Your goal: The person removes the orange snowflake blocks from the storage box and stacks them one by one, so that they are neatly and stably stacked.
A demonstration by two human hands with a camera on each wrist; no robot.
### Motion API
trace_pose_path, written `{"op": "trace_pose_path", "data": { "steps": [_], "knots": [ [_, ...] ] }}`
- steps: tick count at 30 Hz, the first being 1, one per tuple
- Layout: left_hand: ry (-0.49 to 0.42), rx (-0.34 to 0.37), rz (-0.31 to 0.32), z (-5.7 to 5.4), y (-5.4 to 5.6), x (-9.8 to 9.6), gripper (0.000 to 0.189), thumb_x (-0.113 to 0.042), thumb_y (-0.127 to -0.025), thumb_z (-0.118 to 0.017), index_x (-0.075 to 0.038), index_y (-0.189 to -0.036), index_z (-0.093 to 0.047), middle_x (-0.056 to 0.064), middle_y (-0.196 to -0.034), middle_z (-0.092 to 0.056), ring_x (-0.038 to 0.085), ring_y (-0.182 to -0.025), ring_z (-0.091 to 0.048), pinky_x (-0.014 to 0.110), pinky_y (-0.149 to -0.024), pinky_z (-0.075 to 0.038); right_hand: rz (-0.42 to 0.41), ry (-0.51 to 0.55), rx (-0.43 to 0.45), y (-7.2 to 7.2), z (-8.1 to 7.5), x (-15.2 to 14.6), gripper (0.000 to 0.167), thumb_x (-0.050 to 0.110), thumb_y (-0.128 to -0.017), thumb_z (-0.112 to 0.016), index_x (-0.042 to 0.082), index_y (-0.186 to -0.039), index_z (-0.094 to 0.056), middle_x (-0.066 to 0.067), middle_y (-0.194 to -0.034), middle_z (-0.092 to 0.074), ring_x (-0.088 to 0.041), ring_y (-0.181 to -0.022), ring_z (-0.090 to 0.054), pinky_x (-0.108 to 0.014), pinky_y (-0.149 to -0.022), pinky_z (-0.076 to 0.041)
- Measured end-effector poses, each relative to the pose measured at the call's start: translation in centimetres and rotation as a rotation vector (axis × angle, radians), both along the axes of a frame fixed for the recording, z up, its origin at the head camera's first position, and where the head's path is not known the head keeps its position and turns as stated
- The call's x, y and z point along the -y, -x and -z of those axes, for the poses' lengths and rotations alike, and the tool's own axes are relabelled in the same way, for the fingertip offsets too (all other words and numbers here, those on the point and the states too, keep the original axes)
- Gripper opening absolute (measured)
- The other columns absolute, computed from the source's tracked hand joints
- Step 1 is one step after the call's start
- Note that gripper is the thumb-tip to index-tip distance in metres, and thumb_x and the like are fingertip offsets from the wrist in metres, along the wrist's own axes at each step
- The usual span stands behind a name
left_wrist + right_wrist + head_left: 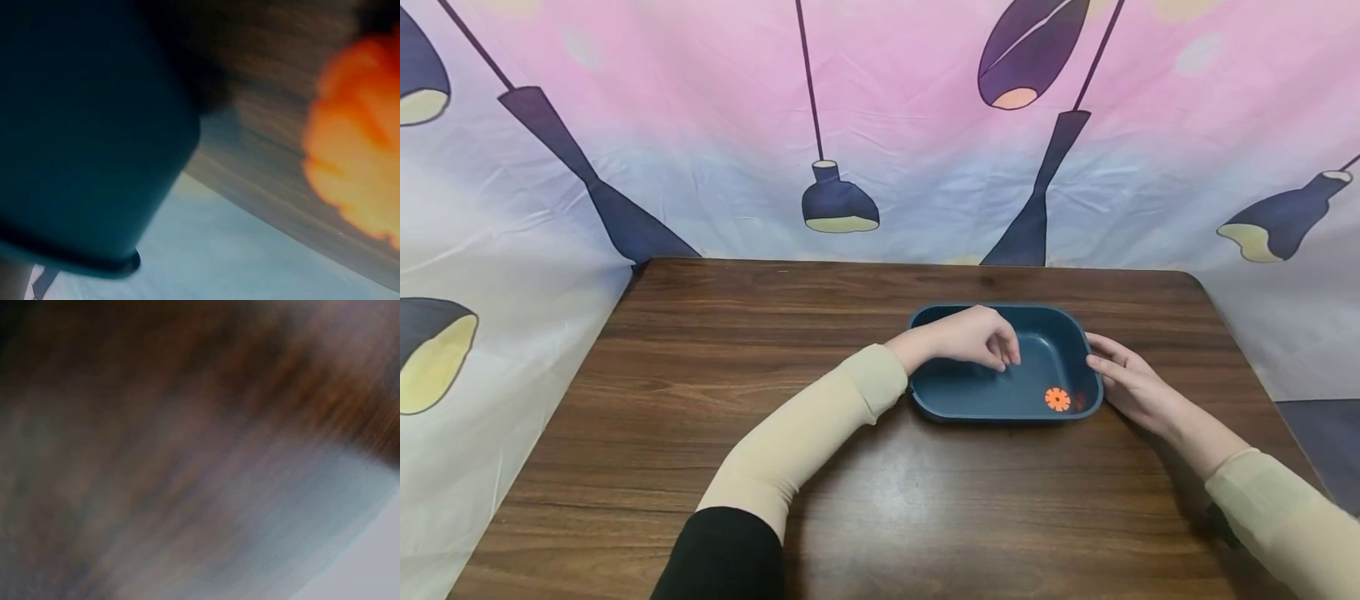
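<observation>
A dark teal oblong tray (1000, 417) stands on the table, right of its middle. Inside, near its front right corner, lies a small orange notched disc (1057, 399). My left hand (981, 336) hangs over the tray with loosely curled fingers, reaching across its left rim; no object shows between them. At the right end, my right hand (1131, 385) holds the tray by its rim, thumb near the edge and fingers along the outer side. In the left wrist view, the tray's wall (94, 137) fills the left, and a blurred orange shape (362, 137) looms close on the right.
The wooden table (700, 400) runs back to a cloth backdrop (715, 167) printed with lamps. Cloth also hangs along both sides. Motion blur covers the right wrist view, where brown table and pale cloth are barely distinguishable.
</observation>
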State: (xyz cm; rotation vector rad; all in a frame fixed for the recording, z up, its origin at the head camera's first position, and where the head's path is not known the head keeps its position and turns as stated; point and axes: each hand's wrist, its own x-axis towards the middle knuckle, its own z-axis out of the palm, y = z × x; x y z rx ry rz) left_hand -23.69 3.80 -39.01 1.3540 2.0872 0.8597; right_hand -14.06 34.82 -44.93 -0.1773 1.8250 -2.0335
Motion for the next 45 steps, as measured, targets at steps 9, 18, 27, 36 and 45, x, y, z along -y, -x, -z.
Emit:
{"op": "trace_pose_path", "data": {
  "steps": [9,18,27,36,45],
  "knots": [
    [0.06,-0.014,0.016,0.5,-0.8,-2.1,0.02,-0.003,-0.098,-0.076,-0.003,-0.117,-0.078,0.008,-0.115,-0.078,0.012,-0.102,-0.074,0.013,-0.088,-0.056,0.007,-0.057,-0.003,0.0,-0.1,0.1,0.03,0.017,-0.115,-0.045,0.035,-0.139,-0.05,0.023,-0.132,-0.067,0.011,-0.122,-0.061,-0.01,-0.098,-0.052],
    [0.073,-0.031,0.028,1.0,-1.4,-3.8,0.023,-0.007,-0.097,-0.078,-0.005,-0.12,-0.077,0.005,-0.117,-0.078,0.008,-0.1,-0.072,0.008,-0.088,-0.054,0.004,0.0,0.006,0.2,0.1,0.0,0.031,0.016,-0.115,-0.044,0.033,-0.138,-0.053,0.019,-0.132,-0.069,0.007,-0.122,-0.063,-0.012,-0.098,-0.052],
    [0.105,-0.006,0.036,1.3,-1.9,-4.4,0.032,-0.009,-0.097,-0.078,-0.006,-0.129,-0.075,0.005,-0.126,-0.076,0.006,-0.106,-0.072,0.006,-0.089,-0.053,0.002,0.003,-0.003,0.1,0.2,0.0,0.032,0.015,-0.115,-0.043,0.034,-0.138,-0.054,0.02,-0.133,-0.068,0.008,-0.123,-0.062,-0.012,-0.098,-0.052],
    [0.107,-0.023,0.081,1.7,-2.1,-4.8,0.042,-0.012,-0.098,-0.077,-0.007,-0.139,-0.069,0.005,-0.139,-0.071,0.009,-0.126,-0.068,0.008,-0.099,-0.05,-0.018,0.016,-0.01,0.1,0.1,0.0,0.034,0.014,-0.115,-0.042,0.034,-0.14,-0.054,0.019,-0.133,-0.069,0.007,-0.124,-0.063,-0.012,-0.099,-0.052],
    [0.154,-0.124,0.191,1.9,-2.5,-5.2,0.053,-0.018,-0.1,-0.076,-0.01,-0.15,-0.06,0.003,-0.151,-0.063,0.01,-0.14,-0.058,0.009,-0.113,-0.04,-0.035,0.056,-0.015,0.1,0.1,0.0,0.037,0.011,-0.115,-0.039,0.032,-0.142,-0.054,0.016,-0.135,-0.07,0.004,-0.125,-0.064,-0.014,-0.1,-0.053]
  ]
}}
